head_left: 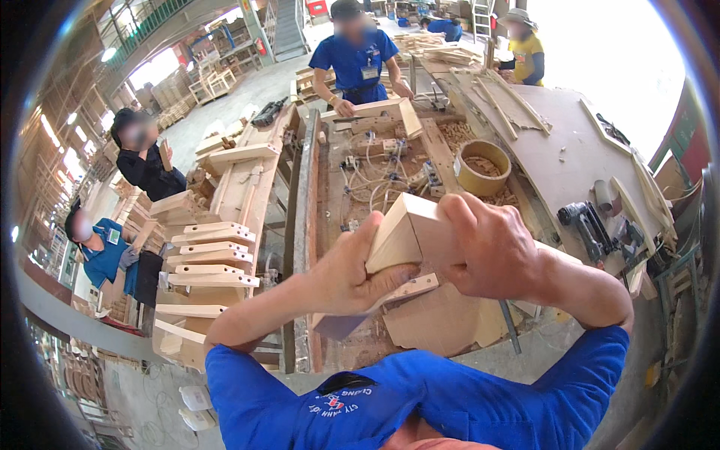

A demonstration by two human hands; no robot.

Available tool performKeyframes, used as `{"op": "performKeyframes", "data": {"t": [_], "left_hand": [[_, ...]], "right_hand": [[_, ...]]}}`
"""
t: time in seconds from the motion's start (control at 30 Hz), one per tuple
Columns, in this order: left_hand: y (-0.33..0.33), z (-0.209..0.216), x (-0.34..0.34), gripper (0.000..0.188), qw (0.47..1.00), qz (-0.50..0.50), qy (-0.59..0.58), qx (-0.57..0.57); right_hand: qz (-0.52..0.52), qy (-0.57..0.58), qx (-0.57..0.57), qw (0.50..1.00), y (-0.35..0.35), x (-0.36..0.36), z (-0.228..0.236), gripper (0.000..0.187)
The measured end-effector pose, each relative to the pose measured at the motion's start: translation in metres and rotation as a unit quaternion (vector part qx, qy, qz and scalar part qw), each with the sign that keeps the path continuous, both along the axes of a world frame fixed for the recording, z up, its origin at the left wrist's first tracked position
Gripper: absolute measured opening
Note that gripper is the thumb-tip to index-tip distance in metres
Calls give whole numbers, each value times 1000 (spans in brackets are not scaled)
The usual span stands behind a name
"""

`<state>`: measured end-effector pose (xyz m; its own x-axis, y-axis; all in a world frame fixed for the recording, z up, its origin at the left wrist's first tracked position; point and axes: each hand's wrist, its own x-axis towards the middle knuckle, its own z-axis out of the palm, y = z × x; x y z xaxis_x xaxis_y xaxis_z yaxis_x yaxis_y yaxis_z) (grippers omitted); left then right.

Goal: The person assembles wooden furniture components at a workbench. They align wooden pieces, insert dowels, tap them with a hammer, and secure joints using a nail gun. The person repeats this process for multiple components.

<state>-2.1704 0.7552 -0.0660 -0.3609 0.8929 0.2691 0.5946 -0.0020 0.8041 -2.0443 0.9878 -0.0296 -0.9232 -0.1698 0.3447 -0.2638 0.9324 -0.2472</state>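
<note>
Both my hands are raised over the workbench, closed on pale wooden pieces that meet at a corner with a visible seam. My left hand point(341, 270) grips the left wooden piece point(394, 236), thumb along its lower edge. My right hand point(495, 244) wraps around the right wooden piece point(429, 231), which runs back under my right forearm. Behind my hands lies a drilled wooden block point(416, 287) beside a sheet of brown cardboard point(435, 322). My fingers hide part of the joint.
Tubes and clamps point(390, 176) fill the bench's middle. A round tub point(469, 180) holds wood bits. A nail gun point(585, 229) lies at right. Drilled wooden pieces point(214, 255) are lined up on the left table. A co-worker point(356, 56) opposite handles a wooden frame point(375, 109).
</note>
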Motion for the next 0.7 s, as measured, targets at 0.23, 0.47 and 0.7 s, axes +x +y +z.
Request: {"op": "performKeyframes", "data": {"t": [0.23,0.47,0.7], "left_hand": [[39,18,-41,52,974,62,67,-207],[34,6,-56,45,934,34,235,-268],[50,3,-42,45,904,33,308,-294]], "right_hand": [[-70,138,-188,970,33,-33,-102,63],[-208,204,-368,883,41,-16,-220,65],[-400,-4,-367,840,116,92,-343,67]]}}
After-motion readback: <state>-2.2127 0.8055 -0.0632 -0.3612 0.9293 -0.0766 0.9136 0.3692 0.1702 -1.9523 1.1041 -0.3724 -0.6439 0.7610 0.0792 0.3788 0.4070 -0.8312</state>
